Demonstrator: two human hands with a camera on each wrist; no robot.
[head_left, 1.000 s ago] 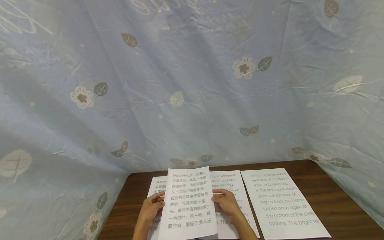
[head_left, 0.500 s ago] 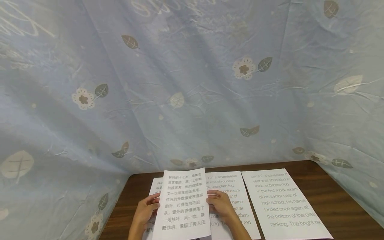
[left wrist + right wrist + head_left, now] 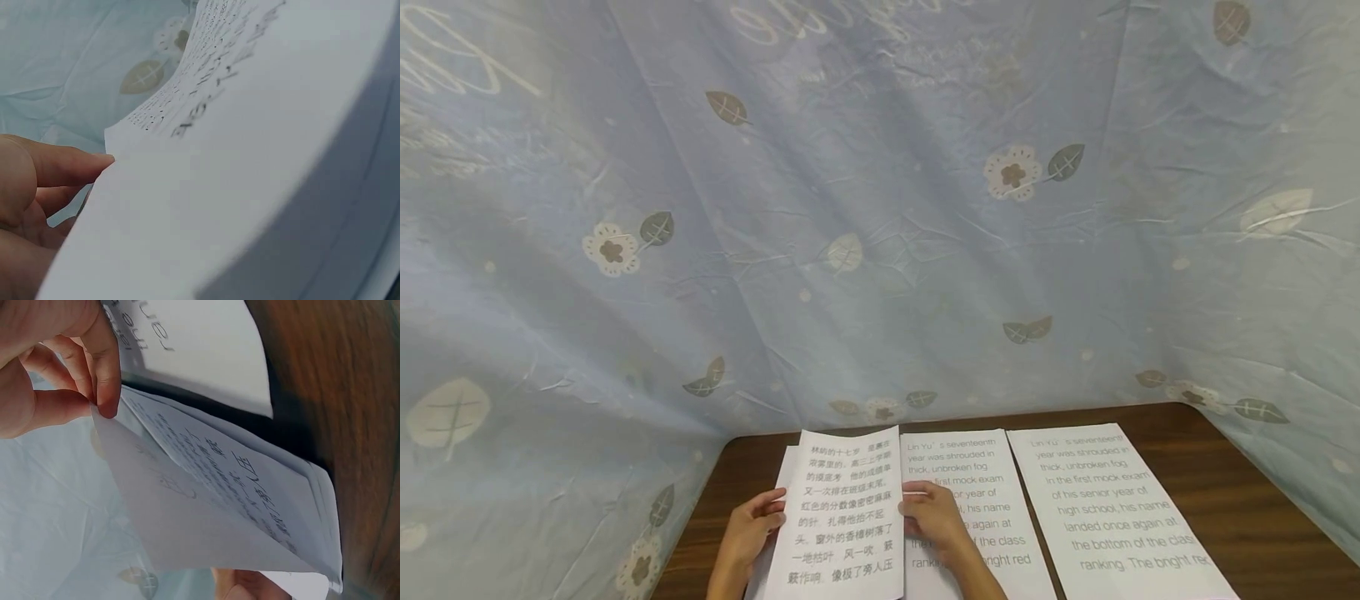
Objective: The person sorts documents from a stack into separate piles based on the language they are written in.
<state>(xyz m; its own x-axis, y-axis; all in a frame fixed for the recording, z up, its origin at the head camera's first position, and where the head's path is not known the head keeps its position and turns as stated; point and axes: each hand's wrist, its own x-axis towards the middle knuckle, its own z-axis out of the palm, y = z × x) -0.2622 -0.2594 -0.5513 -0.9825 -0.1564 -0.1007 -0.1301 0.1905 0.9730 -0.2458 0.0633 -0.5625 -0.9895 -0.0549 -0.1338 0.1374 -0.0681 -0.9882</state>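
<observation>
Shifted left since the earlier frame: pinched at left edge by left hand [image 3: 747, 533], at right edge by right hand [image 3: 934, 518], Chinese-printed sheet [image 3: 846, 512]. Held between both, long axis near-to-far, raised over left pile [image 3: 275, 475]. Below right hand, middle English page [image 3: 958, 467]; farther right, right English page [image 3: 1101, 496], on wooden table [image 3: 1217, 467].

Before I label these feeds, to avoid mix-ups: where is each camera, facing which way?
Head: on the head, facing forward and down at cloth, table and held sheet; left hand and right hand show.
Left wrist: on that wrist, facing across the sheet toward the cloth; left fingers show.
Right wrist: on that wrist, facing the sheet and pages beneath; both hands show.
Head and right wrist share both hands and the table.
</observation>
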